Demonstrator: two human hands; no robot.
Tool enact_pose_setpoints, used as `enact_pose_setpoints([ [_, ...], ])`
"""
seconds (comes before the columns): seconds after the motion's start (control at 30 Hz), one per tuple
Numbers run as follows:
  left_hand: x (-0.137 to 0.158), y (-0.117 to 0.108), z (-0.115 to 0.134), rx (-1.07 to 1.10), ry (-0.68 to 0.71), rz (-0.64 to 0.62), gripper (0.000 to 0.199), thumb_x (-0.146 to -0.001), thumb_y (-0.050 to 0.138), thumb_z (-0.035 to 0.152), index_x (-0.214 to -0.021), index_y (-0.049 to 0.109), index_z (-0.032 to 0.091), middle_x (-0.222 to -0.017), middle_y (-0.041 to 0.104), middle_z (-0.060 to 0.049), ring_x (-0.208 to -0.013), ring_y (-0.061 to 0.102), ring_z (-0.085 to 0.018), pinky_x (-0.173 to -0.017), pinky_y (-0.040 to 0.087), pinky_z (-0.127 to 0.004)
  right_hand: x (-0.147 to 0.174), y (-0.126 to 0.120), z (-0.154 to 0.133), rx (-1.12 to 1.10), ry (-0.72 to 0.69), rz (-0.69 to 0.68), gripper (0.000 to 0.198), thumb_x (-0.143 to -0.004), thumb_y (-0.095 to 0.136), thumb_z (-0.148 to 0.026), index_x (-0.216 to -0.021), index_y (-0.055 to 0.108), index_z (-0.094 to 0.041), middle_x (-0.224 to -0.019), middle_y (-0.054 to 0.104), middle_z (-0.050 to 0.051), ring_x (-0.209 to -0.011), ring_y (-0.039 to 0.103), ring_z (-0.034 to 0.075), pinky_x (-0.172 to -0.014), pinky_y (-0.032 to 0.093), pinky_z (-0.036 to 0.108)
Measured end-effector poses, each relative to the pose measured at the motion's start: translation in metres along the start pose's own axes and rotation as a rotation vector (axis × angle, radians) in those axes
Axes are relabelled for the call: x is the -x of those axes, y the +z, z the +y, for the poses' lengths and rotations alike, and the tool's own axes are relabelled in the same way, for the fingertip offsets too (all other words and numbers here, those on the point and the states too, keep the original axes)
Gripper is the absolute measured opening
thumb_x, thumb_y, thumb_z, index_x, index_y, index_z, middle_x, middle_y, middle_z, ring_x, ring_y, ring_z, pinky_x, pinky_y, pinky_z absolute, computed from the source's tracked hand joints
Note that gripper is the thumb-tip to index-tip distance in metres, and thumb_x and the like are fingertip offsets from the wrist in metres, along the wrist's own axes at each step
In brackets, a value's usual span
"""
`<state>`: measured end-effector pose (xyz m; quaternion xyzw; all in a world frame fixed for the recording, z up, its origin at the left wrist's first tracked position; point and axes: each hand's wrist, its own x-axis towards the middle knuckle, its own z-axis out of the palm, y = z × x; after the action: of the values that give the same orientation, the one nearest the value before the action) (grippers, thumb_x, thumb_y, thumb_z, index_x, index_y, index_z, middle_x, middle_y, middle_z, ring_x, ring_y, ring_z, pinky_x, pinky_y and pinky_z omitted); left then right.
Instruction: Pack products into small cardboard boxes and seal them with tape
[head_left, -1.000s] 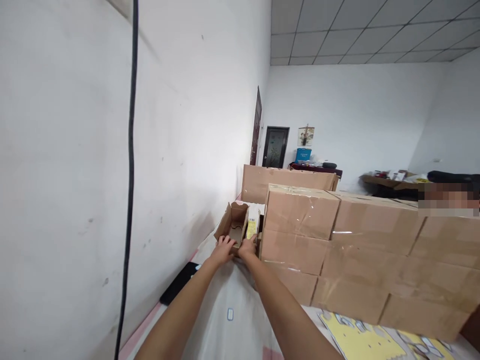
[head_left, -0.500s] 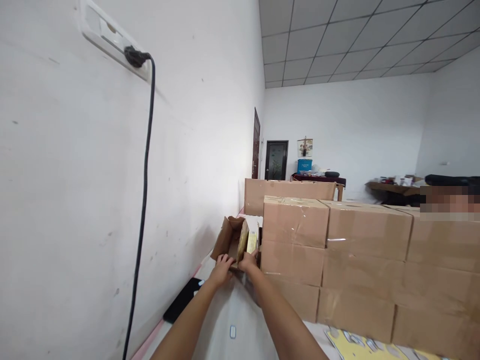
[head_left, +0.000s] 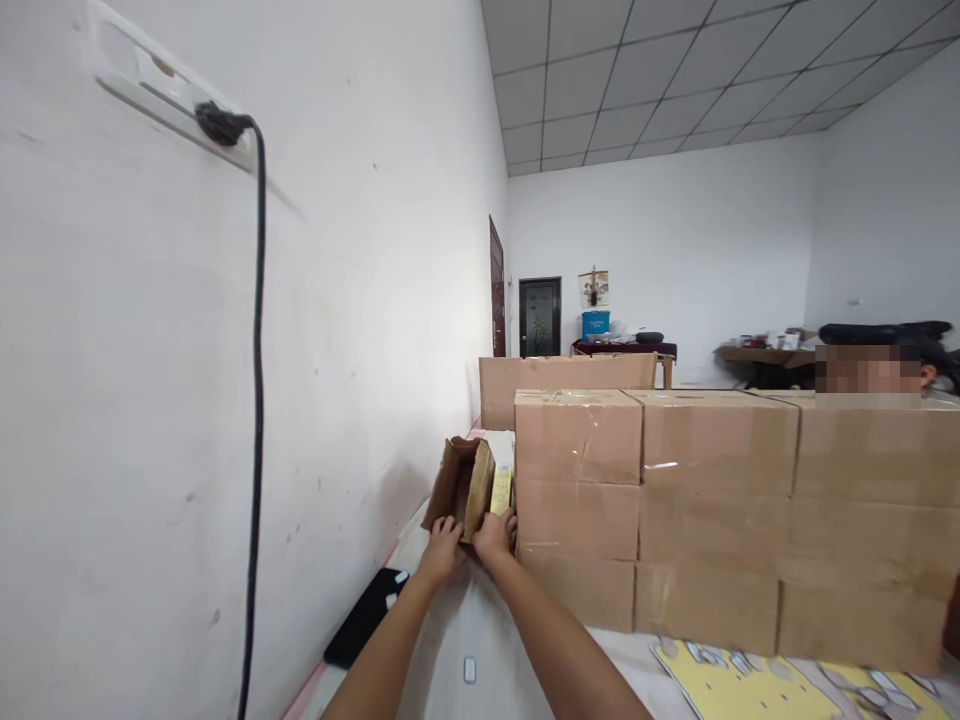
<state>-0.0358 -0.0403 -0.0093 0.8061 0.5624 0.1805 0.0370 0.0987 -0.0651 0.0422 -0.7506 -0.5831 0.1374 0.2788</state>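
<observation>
A small open cardboard box (head_left: 448,482) sits tilted on the table, and its inside looks dark and brown. My left hand (head_left: 444,548) grips its near edge, fingers curled over the rim. At the box's right wall, my right hand (head_left: 493,535) is closed around the near corner. Just beyond that hand, a pale yellow box (head_left: 501,488) stands between the open box and the stacked cartons. The right fingertips are partly hidden, so I cannot tell whether they also touch the yellow box.
Taped cartons (head_left: 712,500) are stacked high on the right. A white wall (head_left: 360,300) with a hanging black cable (head_left: 257,400) rises on the left. A black flat object (head_left: 367,615) lies by the wall. Yellow printed sheets (head_left: 720,680) lie at front right. A person (head_left: 930,370) is behind the cartons.
The view has turned slightly right, so the surroundings shift left. Both hands stay at the open box, whose right wall now stands a little more apart from the yellow box.
</observation>
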Motion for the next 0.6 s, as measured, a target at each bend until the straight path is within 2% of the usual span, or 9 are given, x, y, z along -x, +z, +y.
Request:
enact_pose_setpoints([
  [0.17, 0.022, -0.020, -0.003, 0.007, 0.021, 0.113, 0.051, -0.083, 0.055, 0.020, -0.134, 0.058, 0.021, -0.135, 0.055, -0.010, -0.136, 0.038, -0.029, -0.118, 0.029, -0.043, 0.027, -0.004, -0.001, -0.041, -0.096, 0.037, 0.045, -0.087, 0.059, -0.020, -0.130, 0.069, -0.025, -0.139, 0.050, 0.018, -0.131, 0.053, 0.037, -0.110, 0.041, 0.044],
  [0.3, 0.077, -0.038, -0.007, 0.001, 0.060, 0.229, 0.056, -0.092, 0.054, 0.041, -0.145, 0.051, 0.023, -0.133, 0.056, -0.011, -0.135, 0.039, -0.032, -0.117, 0.032, -0.049, 0.072, -0.020, 0.021, -0.212, -0.306, 0.002, 0.056, -0.081, 0.062, -0.013, -0.134, 0.065, -0.032, -0.133, 0.050, 0.011, -0.124, 0.058, 0.026, -0.106, 0.045, 0.033],
  [0.37, 0.114, -0.041, -0.011, 0.000, 0.134, 0.380, 0.062, -0.089, 0.059, 0.052, -0.146, 0.052, 0.026, -0.131, 0.059, -0.011, -0.128, 0.046, -0.033, -0.112, 0.038, -0.051, 0.101, -0.034, 0.043, -0.376, -0.404, -0.020, 0.052, -0.077, 0.062, -0.011, -0.125, 0.067, -0.030, -0.125, 0.050, 0.009, -0.119, 0.060, 0.024, -0.100, 0.048, 0.029],
  [0.47, 0.173, -0.041, -0.020, -0.046, 0.226, 0.545, 0.066, -0.083, 0.066, 0.060, -0.143, 0.056, 0.033, -0.127, 0.065, -0.009, -0.122, 0.053, -0.035, -0.103, 0.046, -0.051, 0.146, -0.061, 0.087, -0.540, -0.410, -0.078, 0.037, -0.074, 0.064, -0.014, -0.109, 0.064, -0.027, -0.116, 0.049, 0.006, -0.106, 0.063, 0.022, -0.089, 0.053, 0.028],
  [0.53, 0.210, -0.040, -0.024, -0.062, 0.278, 0.613, 0.064, -0.076, 0.068, 0.068, -0.133, 0.064, 0.038, -0.119, 0.069, -0.008, -0.117, 0.057, -0.038, -0.096, 0.050, -0.052, 0.170, -0.084, 0.125, -0.613, -0.415, -0.100, 0.021, -0.082, 0.058, -0.019, -0.101, 0.059, -0.027, -0.111, 0.052, 0.006, -0.103, 0.063, 0.021, -0.090, 0.052, 0.031],
  [0.6, 0.241, -0.038, -0.020, -0.027, 0.311, 0.638, 0.062, -0.074, 0.063, 0.076, -0.125, 0.069, 0.041, -0.114, 0.071, -0.010, -0.113, 0.059, -0.041, -0.091, 0.051, -0.056, 0.187, -0.112, 0.169, -0.713, -0.421, -0.093, 0.006, -0.091, 0.051, -0.027, -0.097, 0.053, -0.027, -0.108, 0.056, 0.006, -0.105, 0.062, 0.023, -0.093, 0.052, 0.035],
])
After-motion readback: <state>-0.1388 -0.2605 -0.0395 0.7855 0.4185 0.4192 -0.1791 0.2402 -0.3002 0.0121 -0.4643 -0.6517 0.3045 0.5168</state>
